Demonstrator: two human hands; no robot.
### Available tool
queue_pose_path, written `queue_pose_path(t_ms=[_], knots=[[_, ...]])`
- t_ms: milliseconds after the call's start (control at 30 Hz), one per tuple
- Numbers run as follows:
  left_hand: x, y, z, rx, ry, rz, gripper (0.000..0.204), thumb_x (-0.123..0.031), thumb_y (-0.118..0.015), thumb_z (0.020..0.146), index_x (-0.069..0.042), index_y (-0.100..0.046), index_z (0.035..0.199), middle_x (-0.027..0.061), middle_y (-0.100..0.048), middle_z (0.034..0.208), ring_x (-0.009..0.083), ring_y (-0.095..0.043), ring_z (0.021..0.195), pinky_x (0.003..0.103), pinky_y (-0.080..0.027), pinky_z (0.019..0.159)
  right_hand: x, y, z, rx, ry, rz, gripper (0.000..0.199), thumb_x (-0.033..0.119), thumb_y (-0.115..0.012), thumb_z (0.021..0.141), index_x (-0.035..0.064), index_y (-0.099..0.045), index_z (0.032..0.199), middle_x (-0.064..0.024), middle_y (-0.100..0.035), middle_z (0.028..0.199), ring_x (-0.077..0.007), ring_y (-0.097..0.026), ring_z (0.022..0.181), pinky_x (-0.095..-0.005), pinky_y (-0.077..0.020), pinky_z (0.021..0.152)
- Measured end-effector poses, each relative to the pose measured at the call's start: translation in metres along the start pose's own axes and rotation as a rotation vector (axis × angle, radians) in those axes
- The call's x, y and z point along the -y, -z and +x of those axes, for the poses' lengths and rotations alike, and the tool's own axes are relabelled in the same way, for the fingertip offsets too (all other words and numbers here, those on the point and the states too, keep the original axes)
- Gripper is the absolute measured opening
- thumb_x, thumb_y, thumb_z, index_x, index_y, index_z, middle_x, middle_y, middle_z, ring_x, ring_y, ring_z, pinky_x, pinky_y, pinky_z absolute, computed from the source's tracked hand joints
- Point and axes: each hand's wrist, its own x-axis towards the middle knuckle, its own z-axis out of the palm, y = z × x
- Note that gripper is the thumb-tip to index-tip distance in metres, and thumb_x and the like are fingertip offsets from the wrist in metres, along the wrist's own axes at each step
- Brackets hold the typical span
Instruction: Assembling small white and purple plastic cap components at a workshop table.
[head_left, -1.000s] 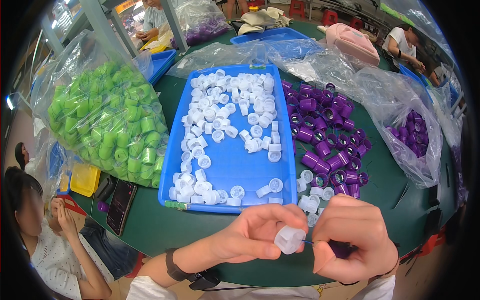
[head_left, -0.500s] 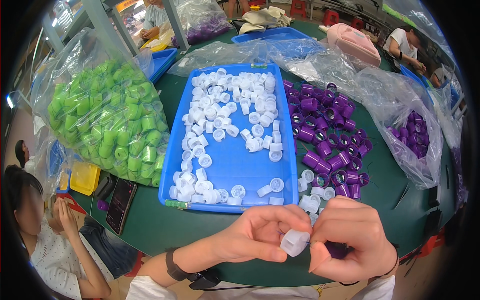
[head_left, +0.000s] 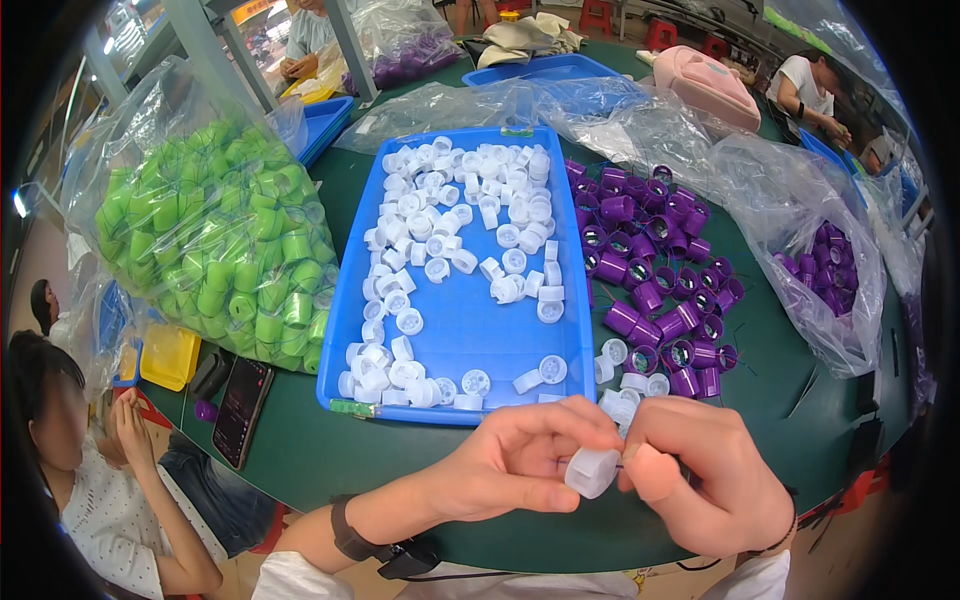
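Near the table's front edge, my left hand (head_left: 515,455) pinches a small translucent white plastic cap (head_left: 592,475) between thumb and fingers. A short bit of thin dark wire (head_left: 619,467) shows at the cap's right side, and the closed fingers of my right hand (head_left: 705,470) grip it. The inside of my right palm is hidden. Just beyond my hands lies a blue tray (head_left: 470,345) with many loose white caps (head_left: 435,215). Several more white caps (head_left: 622,405) lie on the table between the tray and a pile of purple cups (head_left: 660,270), some with thin wires.
A clear bag of green cups (head_left: 230,235) stands left of the tray, with a phone (head_left: 242,412) and yellow tray (head_left: 169,355) nearby. At right are a bag of purple cups (head_left: 828,268) and tweezers (head_left: 803,392). A pink bag (head_left: 705,88) sits farther back. Another person (head_left: 130,500) sits at left.
My right hand has turned, and the purple piece that showed in its palm is now hidden. The white cap in my left hand has tilted and shifted slightly.
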Motion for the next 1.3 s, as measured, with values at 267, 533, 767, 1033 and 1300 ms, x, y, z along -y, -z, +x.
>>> queue_pose_path(t_ms=[267, 533, 767, 1033, 1300], knots=[[-0.002, -0.001, 0.0, -0.169, 0.031, 0.031, 0.042, -0.002, -0.07, 0.075, -0.008, -0.056, 0.113, 0.0117, -0.045, 0.112, 0.0193, -0.049, 0.103, 0.031, -0.041, 0.086, 0.023, -0.005, 0.004, -0.117, -0.346, 0.118, 0.033, 0.028, -0.039, 0.096, -0.0012, -0.049, 0.086, -0.0061, -0.052, 0.07, -0.012, -0.046, 0.062, -0.0248, -0.0375, 0.057], [0.002, 0.004, 0.002, -0.069, 0.003, -0.022, 0.04, 0.008, -0.061, 0.078, -0.002, -0.053, 0.116, 0.007, -0.045, 0.117, 0.0165, -0.047, 0.109, 0.029, -0.041, 0.089, 0.012, -0.004, 0.004, -0.135, -0.104, -0.012, 0.024, 0.015, -0.039, 0.095, -0.0005, -0.043, 0.077, -0.0065, -0.045, 0.071, -0.0158, -0.041, 0.062, -0.0281, -0.0348, 0.057], [0.003, 0.001, 0.003, -0.057, 0.027, 0.018, 0.04, 0.007, -0.062, 0.078, -0.001, -0.052, 0.117, 0.0066, -0.046, 0.114, 0.0156, -0.048, 0.107, 0.03, -0.041, 0.09, 0.002, -0.005, 0.003, -0.125, -0.028, -0.058, 0.023, 0.012, -0.04, 0.094, -0.0011, -0.043, 0.076, -0.0077, -0.044, 0.071, -0.0185, -0.041, 0.062, -0.0288, -0.0349, 0.056], [0.003, 0.002, 0.003, -0.08, 0.032, -0.003, 0.041, 0.006, -0.062, 0.079, -0.001, -0.051, 0.118, 0.0056, -0.047, 0.116, 0.0162, -0.047, 0.109, 0.03, -0.04, 0.091, 0.005, -0.006, 0.004, -0.122, -0.031, -0.045, 0.02, 0.012, -0.044, 0.093, -0.0012, -0.046, 0.078, -0.008, -0.045, 0.072, -0.0182, -0.042, 0.062, -0.0287, -0.0351, 0.056], [0.003, 0.004, 0.001, -0.102, 0.043, -0.066, 0.041, 0.001, -0.064, 0.079, -0.003, -0.051, 0.118, 0.0047, -0.047, 0.118, 0.0164, -0.046, 0.111, 0.031, -0.039, 0.093, 0.006, -0.008, 0.005, -0.158, 0.036, -0.084, 0.021, 0.011, -0.049, 0.09, -0.0019, -0.049, 0.073, -0.0088, -0.049, 0.07, -0.0185, -0.045, 0.061, -0.0298, -0.0373, 0.054]])
